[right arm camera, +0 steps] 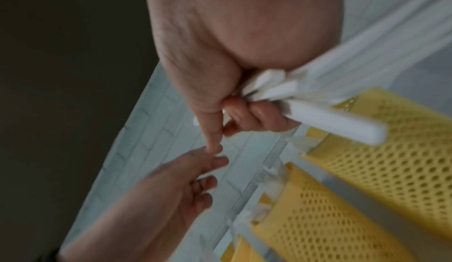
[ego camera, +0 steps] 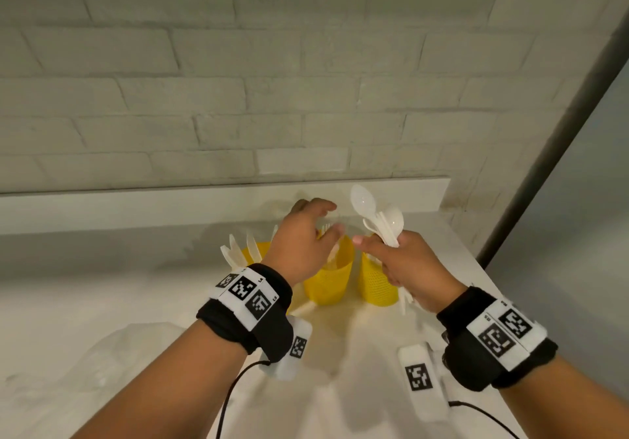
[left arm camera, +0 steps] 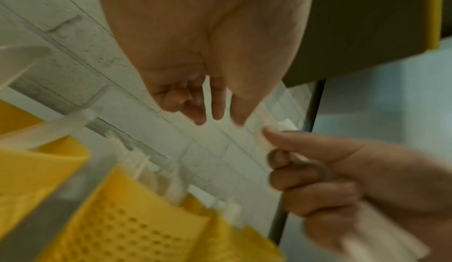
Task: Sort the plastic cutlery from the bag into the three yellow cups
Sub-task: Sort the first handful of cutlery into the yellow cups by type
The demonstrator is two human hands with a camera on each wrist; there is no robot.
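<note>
Three yellow perforated cups stand in a row on the white counter. The left cup (ego camera: 254, 251) holds knives, the middle cup (ego camera: 328, 280) holds forks (left arm camera: 146, 169), and the right cup (ego camera: 376, 284) stands under my right hand. My right hand (ego camera: 401, 261) grips a bundle of white plastic spoons (ego camera: 374, 214) by the handles (right arm camera: 330, 123), bowls up, above the right cup (right arm camera: 391, 140). My left hand (ego camera: 323, 224) hovers over the middle cup with its fingers (left arm camera: 217, 107) loosely spread and holds nothing. Its fingertips (right arm camera: 215, 161) nearly meet my right thumb.
A crumpled clear plastic bag (ego camera: 129, 353) lies on the counter at the near left. A white brick wall with a low ledge (ego camera: 204, 200) runs behind the cups. The counter's right edge (ego camera: 483, 268) passes close by the right cup.
</note>
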